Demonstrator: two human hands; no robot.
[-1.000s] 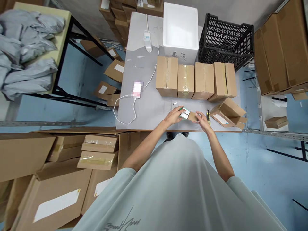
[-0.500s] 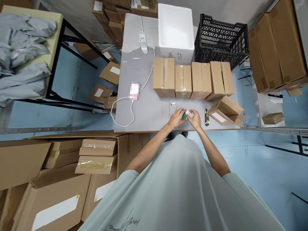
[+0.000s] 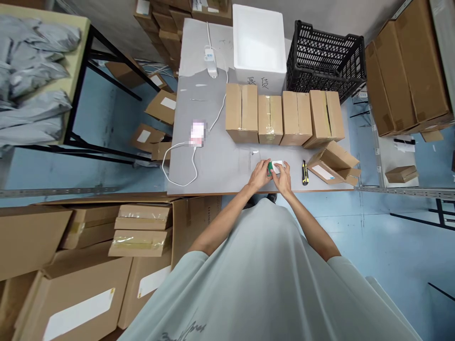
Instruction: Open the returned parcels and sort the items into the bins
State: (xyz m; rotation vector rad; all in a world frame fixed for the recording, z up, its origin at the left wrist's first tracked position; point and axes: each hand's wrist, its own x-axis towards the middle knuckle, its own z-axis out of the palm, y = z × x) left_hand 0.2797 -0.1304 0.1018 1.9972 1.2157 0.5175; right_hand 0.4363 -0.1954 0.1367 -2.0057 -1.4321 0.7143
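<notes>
Near the front edge of the grey table (image 3: 220, 166), my left hand (image 3: 260, 174) is closed on the green end of a small green-and-white box (image 3: 277, 166). My right hand (image 3: 282, 179) grips its white side, the fingers curled over the top. What kind of goods the small box is, I cannot make out. To the right of my right hand lies a yellow-and-black box cutter (image 3: 305, 172). Beyond it rests an open cardboard box (image 3: 332, 163) with a white label, tilted toward me. A clear plastic piece (image 3: 253, 156) lies just behind my left hand.
Several closed cardboard boxes (image 3: 270, 118) stand in a row behind my hands. At the back are a white bin (image 3: 259, 83) and a black plastic crate (image 3: 325, 57). A white cable (image 3: 195, 173) loops on the left. Larger cartons (image 3: 81, 274) crowd the floor at lower left.
My right hand has turned and shifted slightly left over the small box, and more of its white side shows. My left hand keeps hold of the green end.
</notes>
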